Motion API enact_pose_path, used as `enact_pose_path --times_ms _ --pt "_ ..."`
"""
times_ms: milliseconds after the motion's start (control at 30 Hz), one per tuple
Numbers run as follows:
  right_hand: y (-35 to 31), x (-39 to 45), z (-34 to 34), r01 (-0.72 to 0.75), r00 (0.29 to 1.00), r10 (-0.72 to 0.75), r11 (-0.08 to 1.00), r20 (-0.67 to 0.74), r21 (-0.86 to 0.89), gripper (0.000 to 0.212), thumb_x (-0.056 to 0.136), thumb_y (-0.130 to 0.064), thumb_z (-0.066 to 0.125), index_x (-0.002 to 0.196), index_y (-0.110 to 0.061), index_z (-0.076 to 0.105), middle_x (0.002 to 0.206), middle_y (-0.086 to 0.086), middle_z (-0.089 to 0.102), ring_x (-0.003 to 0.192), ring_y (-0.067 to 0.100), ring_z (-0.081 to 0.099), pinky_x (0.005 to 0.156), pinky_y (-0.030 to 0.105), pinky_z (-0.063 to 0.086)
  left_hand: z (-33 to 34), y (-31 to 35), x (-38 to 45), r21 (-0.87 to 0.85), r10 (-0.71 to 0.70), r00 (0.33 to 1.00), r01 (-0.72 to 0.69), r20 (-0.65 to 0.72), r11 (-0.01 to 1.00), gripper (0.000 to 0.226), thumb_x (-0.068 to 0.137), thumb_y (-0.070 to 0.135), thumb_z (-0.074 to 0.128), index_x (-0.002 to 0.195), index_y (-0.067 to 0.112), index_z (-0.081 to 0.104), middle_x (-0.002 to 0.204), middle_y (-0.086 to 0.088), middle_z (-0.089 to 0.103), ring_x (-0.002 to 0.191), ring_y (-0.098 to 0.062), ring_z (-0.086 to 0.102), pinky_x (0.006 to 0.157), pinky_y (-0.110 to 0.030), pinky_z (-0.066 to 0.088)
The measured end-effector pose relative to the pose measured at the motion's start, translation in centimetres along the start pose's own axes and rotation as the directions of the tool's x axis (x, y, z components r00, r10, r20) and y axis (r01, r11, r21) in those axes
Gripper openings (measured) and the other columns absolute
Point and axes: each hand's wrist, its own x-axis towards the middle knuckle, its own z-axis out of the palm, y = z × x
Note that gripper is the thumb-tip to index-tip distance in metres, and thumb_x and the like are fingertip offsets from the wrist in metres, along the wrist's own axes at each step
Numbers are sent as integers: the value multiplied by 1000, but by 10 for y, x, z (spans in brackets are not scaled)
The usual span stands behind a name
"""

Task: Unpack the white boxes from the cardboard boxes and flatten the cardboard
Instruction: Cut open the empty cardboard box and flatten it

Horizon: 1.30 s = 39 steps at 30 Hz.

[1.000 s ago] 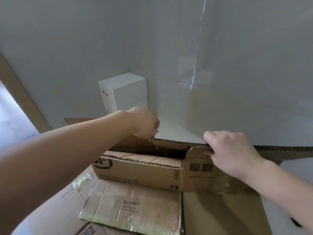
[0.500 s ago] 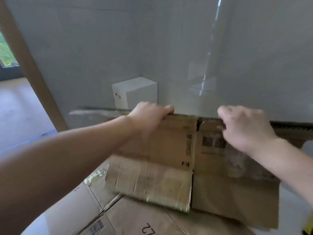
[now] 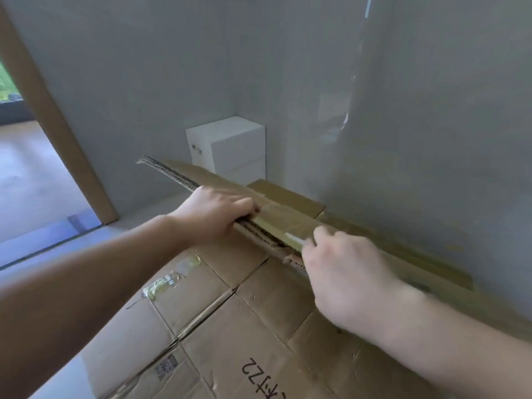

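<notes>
Both hands grip one collapsed cardboard box, held almost edge-on so its corrugated rim faces the camera. The left hand is closed over the near edge, fingers wrapped on top of the folded panels. The right hand is closed on the same edge further along, thumb and fingers pinching where a strip of pale tape runs across the seam. The box hangs in the air, tilted, its far end close to the grey wall and above a layer of flattened cardboard already spread on the floor.

The white boxes stand stacked in the corner behind, well apart from the hands (so unpacking of this carton looks finished). The step in hand appears to be the flattening itself: the panels are pressed together but not yet laid down.

The next move probably calls for lowering the folded carton onto the pile and pressing it flat. The taped seam may resist folding, so firm pressure along the creases seems wise, with fingers kept off the rough cut edge.
</notes>
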Motion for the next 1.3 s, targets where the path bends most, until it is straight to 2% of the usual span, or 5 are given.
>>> enact_pose_path --times_ms 233,433,767,1200,1300 --pt "-99 -22 62 80 941 -169 953 293 293 41 47 -20 79 81 -1 68 71 14 53 46 25 52 40 20 11 54 34 -142 -51 156 970 -149 185 987 33 87 14 42 115 25 54 114 8 63 85 -16 62 53 -26 50" --pt "-150 -17 113 118 898 -275 902 343 415 41 91 -6 45 130 6 42 124 21 39 103 31 54 70 36 45 91 33 -190 -55 87 918 -71 387 996 48 76 17 41 119 36 54 106 12 62 79 -12 57 49 -23 47" --pt "-196 -17 169 -109 856 -244 777 456 620 35 87 -8 52 121 -4 46 118 12 41 107 35 56 73 33 40 136 20 -222 -205 15 853 108 522 973 49 84 -4 53 127 18 60 135 0 57 124 -22 54 105 -34 37" --pt "-286 -27 168 -135 744 -516 504 423 853 51 95 -27 47 140 -7 33 126 14 42 115 35 48 91 39 44 143 -7 -314 -237 151 791 -8 593 971 74 53 -21 69 118 14 60 135 -10 56 126 -23 51 103 -58 27" --pt "-269 -22 197 75 781 -518 634 350 770 46 97 -39 41 133 -10 40 129 15 40 121 37 42 98 44 39 146 -10 -332 -306 161 747 60 645 950 84 56 -18 61 127 23 46 147 0 38 135 -22 35 108 -53 34"
